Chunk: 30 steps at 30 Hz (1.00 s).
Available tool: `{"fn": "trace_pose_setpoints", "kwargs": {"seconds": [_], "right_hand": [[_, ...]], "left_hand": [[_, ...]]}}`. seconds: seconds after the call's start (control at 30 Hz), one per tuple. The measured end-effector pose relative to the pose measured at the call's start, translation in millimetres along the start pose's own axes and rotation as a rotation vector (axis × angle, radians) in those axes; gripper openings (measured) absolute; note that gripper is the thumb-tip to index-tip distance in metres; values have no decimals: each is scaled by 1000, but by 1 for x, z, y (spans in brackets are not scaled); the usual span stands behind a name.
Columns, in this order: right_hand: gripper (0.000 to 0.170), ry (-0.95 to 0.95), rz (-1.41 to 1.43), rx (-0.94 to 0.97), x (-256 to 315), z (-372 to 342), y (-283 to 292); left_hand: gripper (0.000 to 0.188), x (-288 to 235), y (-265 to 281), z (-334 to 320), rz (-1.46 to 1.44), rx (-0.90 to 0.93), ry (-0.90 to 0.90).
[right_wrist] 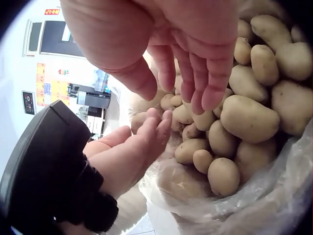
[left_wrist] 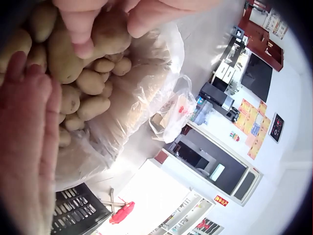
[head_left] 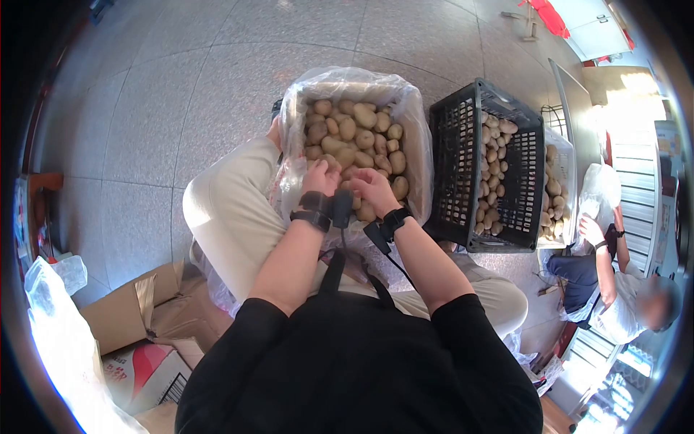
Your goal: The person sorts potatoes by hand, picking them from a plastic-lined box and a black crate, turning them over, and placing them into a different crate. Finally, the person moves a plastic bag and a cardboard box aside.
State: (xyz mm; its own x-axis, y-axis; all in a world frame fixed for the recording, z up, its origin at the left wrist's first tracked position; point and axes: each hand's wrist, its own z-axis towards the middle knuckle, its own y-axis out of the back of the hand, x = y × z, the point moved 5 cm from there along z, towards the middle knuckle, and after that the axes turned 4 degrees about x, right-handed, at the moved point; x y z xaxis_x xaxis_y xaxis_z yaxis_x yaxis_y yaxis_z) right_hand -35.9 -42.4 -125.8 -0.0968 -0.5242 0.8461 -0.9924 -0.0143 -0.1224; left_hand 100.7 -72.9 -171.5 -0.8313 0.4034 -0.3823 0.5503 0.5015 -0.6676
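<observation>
A clear-plastic-lined box (head_left: pixel 418 137) full of potatoes (head_left: pixel 347 130) stands before the person. The left hand (head_left: pixel 323 179) is over its near side; in the left wrist view its thumb and a finger lie on either side of a brownish potato (left_wrist: pixel 113 32). Just to the right is the right hand (head_left: pixel 373 189), over the same heap. Its fingers (right_wrist: pixel 198 73) hang loosely down in the right wrist view, with no potato between them. Smaller potatoes (right_wrist: pixel 183 115) lie below the two hands.
Right of the box stands a black slatted crate (head_left: pixel 452 159) with potatoes, then a white crate (head_left: pixel 567 155) of potatoes. Another person (head_left: pixel 614 282) sits at the far right, handling a plastic bag (head_left: pixel 600 189). Cardboard boxes (head_left: pixel 119 311) lie at the lower left.
</observation>
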Motion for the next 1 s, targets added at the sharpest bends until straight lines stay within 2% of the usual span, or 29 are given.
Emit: {"fn": "trace_pose_setpoints", "kwargs": {"seconds": [0.13, 0.23, 0.33, 0.43, 0.47, 0.53, 0.63, 0.8, 0.87, 1.0], "right_hand": [[30, 5, -66, -5, -10, -15, 6], [28, -58, -84, 18, -11, -33, 15], [26, 0, -20, -54, 9, -59, 46], [21, 117, 138, -243, 57, -92, 103], [19, 193, 213, -311, 68, -101, 133], [21, 310, 340, -437, 88, -125, 193], [19, 351, 427, -710, 97, -165, 280], [20, 258, 502, -945, 69, -199, 361], [22, 213, 493, -1002, 53, -199, 379], [25, 94, 450, -911, 44, -177, 376]], "left_hand": [[20, -3, 2, 3, -59, -75, -40], [19, 3, -5, -10, -44, -76, 38], [18, 2, -20, -28, 129, 19, 93], [12, -11, -42, -43, 310, 144, 37], [21, -14, -55, -50, 422, 202, 20], [24, -16, -74, -67, 580, 252, 35], [20, -11, -99, -98, 730, 348, 79], [19, 14, -126, -126, 806, 494, 228], [19, 25, -123, -119, 829, 471, 259], [18, 52, -117, -105, 873, 439, 329]]}}
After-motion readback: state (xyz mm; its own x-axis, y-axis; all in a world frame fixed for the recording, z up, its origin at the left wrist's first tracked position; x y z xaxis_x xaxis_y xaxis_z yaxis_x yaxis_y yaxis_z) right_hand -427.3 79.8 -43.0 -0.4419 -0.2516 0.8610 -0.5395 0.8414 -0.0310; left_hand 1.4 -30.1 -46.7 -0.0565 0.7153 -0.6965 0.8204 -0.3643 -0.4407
